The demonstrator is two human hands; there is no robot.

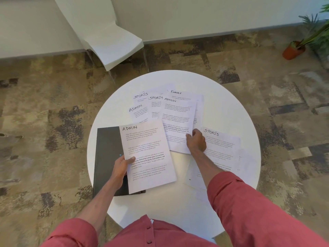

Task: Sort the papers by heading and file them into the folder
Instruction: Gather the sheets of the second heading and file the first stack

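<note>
A black folder (106, 154) lies shut at the left of the round white table (231, 104). My left hand (122, 166) pinches the left edge of a sheet headed ADMIN (151, 157), held over the folder. My right hand (195, 142) grips the lower right edge of a second ADMIN sheet (178, 122) in the middle. Behind lie overlapping sheets: two headed SPORTS (140, 95) (155, 101), one ADMIN (138, 111) and one FINANCE (185, 94). Another SPORTS sheet (222, 145) lies to the right, on top of further paper.
A white chair (110, 43) stands beyond the table at the left. A potted plant (295, 49) sits on the patterned carpet at the far right. A white wall runs along the back.
</note>
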